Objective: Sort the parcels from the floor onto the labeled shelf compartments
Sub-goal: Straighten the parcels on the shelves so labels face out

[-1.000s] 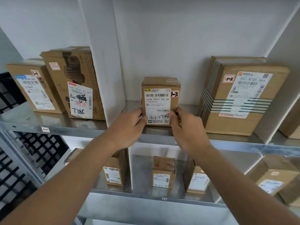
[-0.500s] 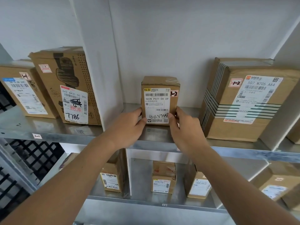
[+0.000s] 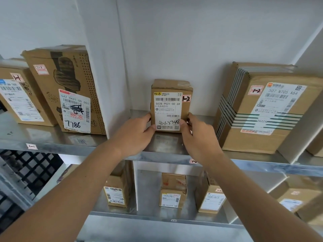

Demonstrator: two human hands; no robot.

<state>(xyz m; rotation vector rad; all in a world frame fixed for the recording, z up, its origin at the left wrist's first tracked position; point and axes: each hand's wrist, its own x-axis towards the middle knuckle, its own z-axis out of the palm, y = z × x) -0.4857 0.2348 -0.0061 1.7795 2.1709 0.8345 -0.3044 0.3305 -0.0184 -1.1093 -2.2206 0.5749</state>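
A small brown parcel (image 3: 170, 103) with a white label and a red "1-2" tag stands upright on the upper metal shelf (image 3: 164, 145), in the middle compartment. My left hand (image 3: 134, 135) grips its lower left edge, thumb on the front label and fingers round the side. My right hand (image 3: 197, 135) grips its lower right edge the same way. A larger "1-2" parcel (image 3: 262, 109) with dark stripes stands to the right in the same compartment.
A white divider (image 3: 104, 70) separates the left compartment, holding two "1-1" parcels (image 3: 70, 91). The lower shelf (image 3: 157, 219) carries several small parcels. A black grid crate (image 3: 26, 172) is at the lower left.
Both hands keep hold of the small parcel on the shelf; it has slid slightly further back. The view has shifted a little to the left.
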